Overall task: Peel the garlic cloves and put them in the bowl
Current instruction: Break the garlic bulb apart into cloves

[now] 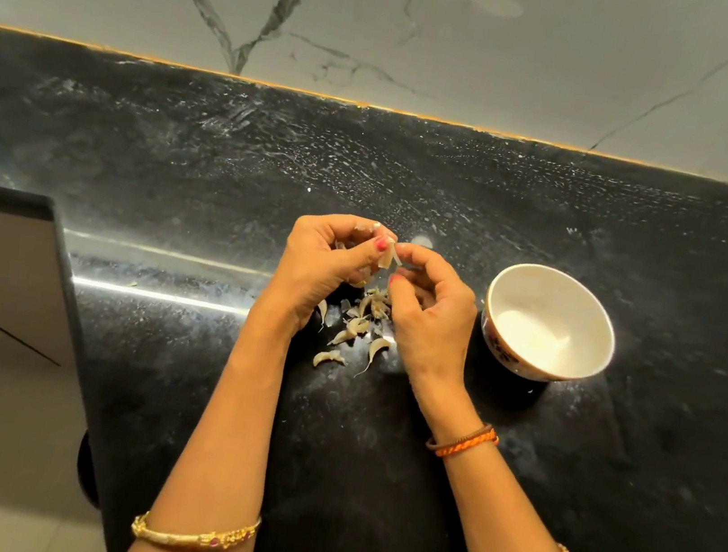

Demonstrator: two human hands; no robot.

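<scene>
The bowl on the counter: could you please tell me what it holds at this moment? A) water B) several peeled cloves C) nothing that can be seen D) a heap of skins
C: the white inside of the bowl shows bare, while the garlic cloves lie on the dark counter under the hands.

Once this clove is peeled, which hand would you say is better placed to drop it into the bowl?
Probably the right hand. It is beside the bowl, which stands to its right on the counter, while the left hand is on the far side of the clove both hands pinch.
</scene>
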